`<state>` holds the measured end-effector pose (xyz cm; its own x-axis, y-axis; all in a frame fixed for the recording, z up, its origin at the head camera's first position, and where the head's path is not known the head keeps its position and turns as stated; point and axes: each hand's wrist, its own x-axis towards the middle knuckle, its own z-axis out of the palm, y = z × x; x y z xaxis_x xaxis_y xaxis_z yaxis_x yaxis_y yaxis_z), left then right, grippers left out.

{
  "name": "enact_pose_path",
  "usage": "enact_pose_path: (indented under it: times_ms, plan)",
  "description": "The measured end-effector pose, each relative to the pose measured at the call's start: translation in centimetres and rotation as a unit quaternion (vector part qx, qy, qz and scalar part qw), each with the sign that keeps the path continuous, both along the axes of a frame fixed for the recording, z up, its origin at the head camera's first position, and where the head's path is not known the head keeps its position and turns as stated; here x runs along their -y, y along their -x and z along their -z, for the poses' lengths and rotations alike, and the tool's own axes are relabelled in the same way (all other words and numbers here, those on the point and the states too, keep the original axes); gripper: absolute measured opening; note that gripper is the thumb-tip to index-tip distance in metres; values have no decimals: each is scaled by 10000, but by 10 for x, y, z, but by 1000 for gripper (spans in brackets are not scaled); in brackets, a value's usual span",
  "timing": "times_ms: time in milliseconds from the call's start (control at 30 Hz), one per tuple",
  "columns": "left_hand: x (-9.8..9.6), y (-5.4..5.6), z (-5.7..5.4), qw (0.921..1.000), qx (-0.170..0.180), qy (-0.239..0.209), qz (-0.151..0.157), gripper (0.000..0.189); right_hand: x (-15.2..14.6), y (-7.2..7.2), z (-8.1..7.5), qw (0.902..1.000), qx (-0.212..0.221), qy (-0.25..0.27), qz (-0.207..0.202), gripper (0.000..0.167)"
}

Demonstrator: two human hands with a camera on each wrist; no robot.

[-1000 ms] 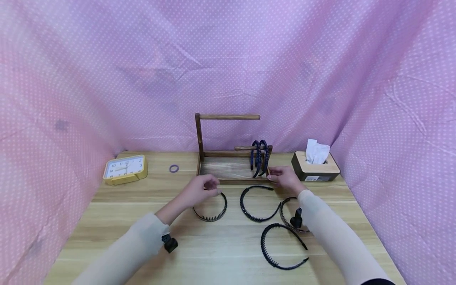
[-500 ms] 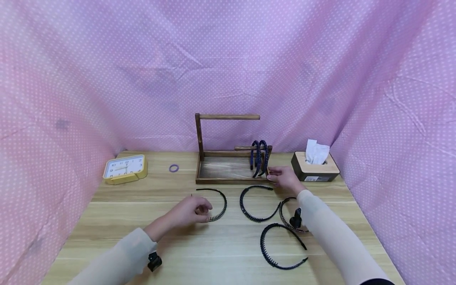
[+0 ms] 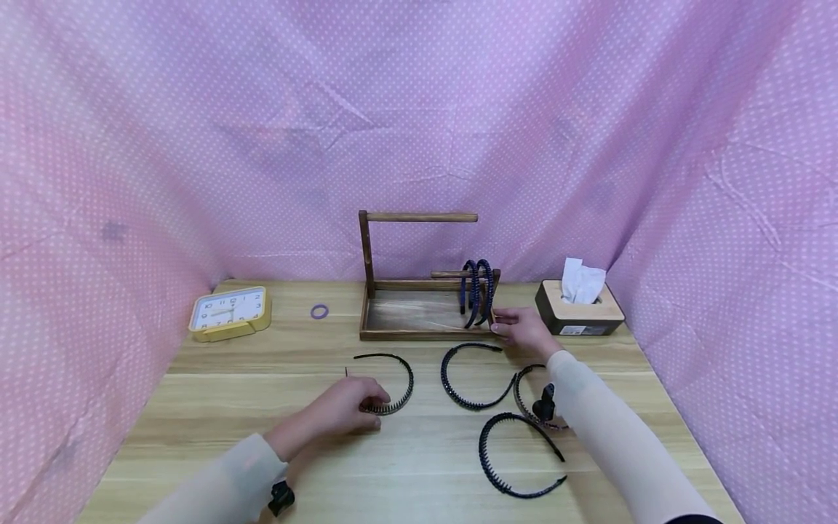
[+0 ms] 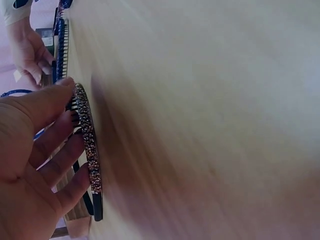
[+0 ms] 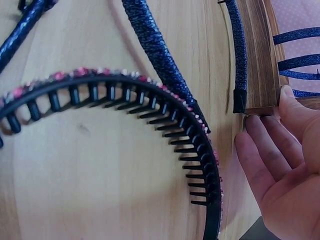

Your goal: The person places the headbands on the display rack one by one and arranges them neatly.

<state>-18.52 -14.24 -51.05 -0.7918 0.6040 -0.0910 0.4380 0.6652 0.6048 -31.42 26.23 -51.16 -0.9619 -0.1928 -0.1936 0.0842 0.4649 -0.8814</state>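
My left hand [image 3: 347,404] grips the near side of a toothed headband [image 3: 412,382] lying on the table. In the left wrist view the headband [image 4: 89,140] shows a glittery outer face, with thumb and fingers along its edge. My right hand [image 3: 524,329] holds the right end of a dark wooden rack [image 3: 419,336], thumb on the edge and fingers against the outside in the right wrist view. Two dark blue headbands [image 3: 485,291] hang on the rack's short lower bar [image 3: 448,274]. Its long upper bar [image 3: 422,217] carries nothing.
Three more headbands lie right of centre: one before the rack [image 3: 445,371], one nearest the front [image 3: 484,451], one partly under the right forearm [image 3: 518,389]. A tissue box [image 3: 581,309] stands right, a yellow clock [image 3: 229,313] left, a purple ring [image 3: 319,311] beside it.
My left hand has come down from in front of the rack onto the left headband, which has shifted slightly towards me and left. My right hand stays at the rack's end.
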Motion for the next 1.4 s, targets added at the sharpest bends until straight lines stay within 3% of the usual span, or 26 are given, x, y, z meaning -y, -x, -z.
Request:
enact_pose_path:
  times_ms: [367,800,1000,1100,1400]
  plan:
    - [-1,-12,5,9980,-516,366,-43,30,0,2,2,10000,59,39,34,53]
    - [2,-18,15,9958,-898,146,-77,18,2,-1,1,9999,-88,-35,-50,53]
    - [2,-23,2,9958,-842,-48,-357,16,3,-4,-6,9998,-117,-115,-105,52]
    - [2,-25,-5,9950,-768,-184,-605,14,1,-1,0,9997,-119,-178,-77,52]
    - [4,-15,-34,9867,-804,-1011,-988,16,2,-1,-1,9998,-104,-177,-70,52]
